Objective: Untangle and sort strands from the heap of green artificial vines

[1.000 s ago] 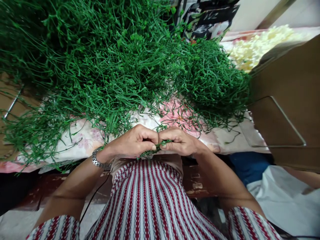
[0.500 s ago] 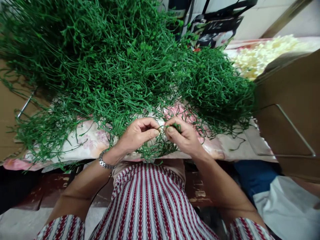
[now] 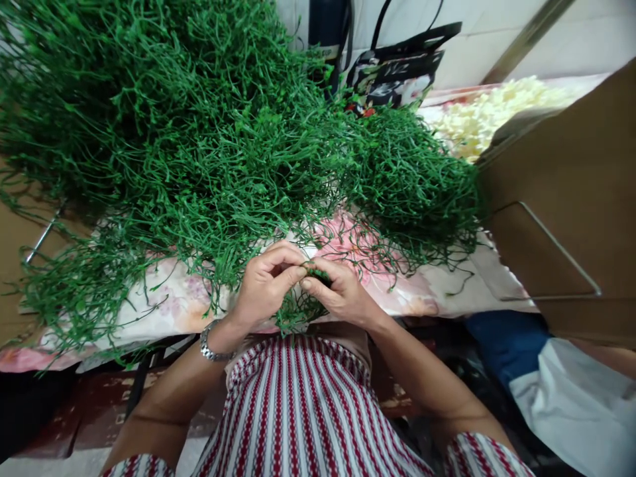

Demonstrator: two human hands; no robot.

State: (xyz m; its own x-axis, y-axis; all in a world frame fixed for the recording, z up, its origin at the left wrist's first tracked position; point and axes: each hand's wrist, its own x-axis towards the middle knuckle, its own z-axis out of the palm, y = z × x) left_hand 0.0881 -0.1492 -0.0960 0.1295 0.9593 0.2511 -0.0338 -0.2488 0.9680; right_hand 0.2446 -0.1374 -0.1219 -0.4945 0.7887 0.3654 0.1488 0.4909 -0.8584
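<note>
Huge heap of green plastic stems (image 3: 209, 132) across floral cloth (image 3: 163, 291), cardboard box (image 3: 561, 199) at right, pale yellow flower pile (image 3: 477, 119) behind. Left hand (image 3: 265, 285) and right hand (image 3: 340, 291) fingertip to fingertip at heap's near edge, both pinched shut on one small green sprig (image 3: 318, 273). Metal bracelet (image 3: 213, 348) on left wrist.

Lighting: soft, even, diffuse; no glare. Shadows: faint, deepest under the floral-cloth table edge (image 3: 99, 344). Focus: centre sharp. Wide-angle distortion bends the frame edges, and the heap of pale yellow plastic blossoms (image 3: 477, 119) is overexposed.
</note>
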